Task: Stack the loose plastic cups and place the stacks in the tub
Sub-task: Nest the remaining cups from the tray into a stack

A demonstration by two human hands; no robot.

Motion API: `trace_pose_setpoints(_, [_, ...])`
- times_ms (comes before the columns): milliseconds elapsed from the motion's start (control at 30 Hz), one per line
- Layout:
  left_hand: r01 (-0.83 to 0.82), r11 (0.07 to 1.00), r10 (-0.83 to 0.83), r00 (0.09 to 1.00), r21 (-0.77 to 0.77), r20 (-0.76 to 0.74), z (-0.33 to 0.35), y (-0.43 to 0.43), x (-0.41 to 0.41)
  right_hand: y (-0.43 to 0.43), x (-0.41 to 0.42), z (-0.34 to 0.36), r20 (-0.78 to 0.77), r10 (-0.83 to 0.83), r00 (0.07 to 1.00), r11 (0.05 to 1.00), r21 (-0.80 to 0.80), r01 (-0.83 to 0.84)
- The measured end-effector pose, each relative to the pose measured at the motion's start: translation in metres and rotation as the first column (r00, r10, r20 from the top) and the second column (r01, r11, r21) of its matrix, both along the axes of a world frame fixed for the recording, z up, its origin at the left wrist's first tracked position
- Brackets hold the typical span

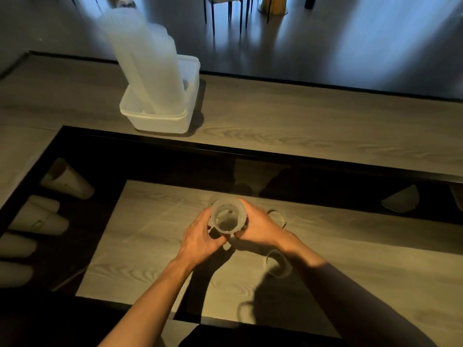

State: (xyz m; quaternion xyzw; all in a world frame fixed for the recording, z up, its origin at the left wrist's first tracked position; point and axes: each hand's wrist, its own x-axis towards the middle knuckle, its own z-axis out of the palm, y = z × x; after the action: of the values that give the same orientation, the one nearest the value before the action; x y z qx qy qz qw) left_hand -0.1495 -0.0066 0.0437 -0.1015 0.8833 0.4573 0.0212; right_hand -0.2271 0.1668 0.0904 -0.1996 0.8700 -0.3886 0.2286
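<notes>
Both hands, left [200,236] and right [260,229], curl around a cup stack [227,216], steadying it upright. Tall stacks [145,61] already lean in the tub [160,121].

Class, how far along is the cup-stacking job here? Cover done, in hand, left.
Done: tall stacks stand in the tub. In hand: left hand and right hand grip a new stack. Left: loose cups lie beside the hands and at the left edge.
</notes>
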Motion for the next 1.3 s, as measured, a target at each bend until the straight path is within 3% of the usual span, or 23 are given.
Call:
trace_pose_setpoints(133, [-0.003, 1.000, 0.002, 0.999, 0.018, 0.051, -0.011, -0.007, -0.003, -0.005, 0.002, -0.004, 0.098, 0.038, 0.994, 0.998, -0.060, -0.032])
trace_pose_setpoints(567, [0.016, 0.996, -0.029, 0.990, 0.093, 0.137, -0.022, -0.005, -0.024, 0.005, -0.022, -0.042, 0.283, -0.081, 0.956, 0.995, -0.039, 0.096])
trace_pose_setpoints(833, [0.005, 0.994, -0.021, 0.990, 0.109, 0.142, -0.021, -0.004, -0.023, -0.008, -0.025, -0.049, 0.058, 0.017, 0.998, 0.999, 0.045, -0.019])
trace_pose_setpoints(1000, [0.029, 0.999, -0.033, 0.994, 0.038, 0.103, -0.025, -0.009, -0.015, -0.003, -0.013, -0.065, -0.209, 0.119, 0.971, 0.993, 0.035, -0.114])
trace_pose_setpoints(1300, [0.081, 0.997, -0.081, 0.980, 0.007, 0.184, -0.042, -0.005, -0.005, -0.006, -0.003, -0.082, -0.101, 0.139, 0.985, 0.990, -0.012, -0.141])
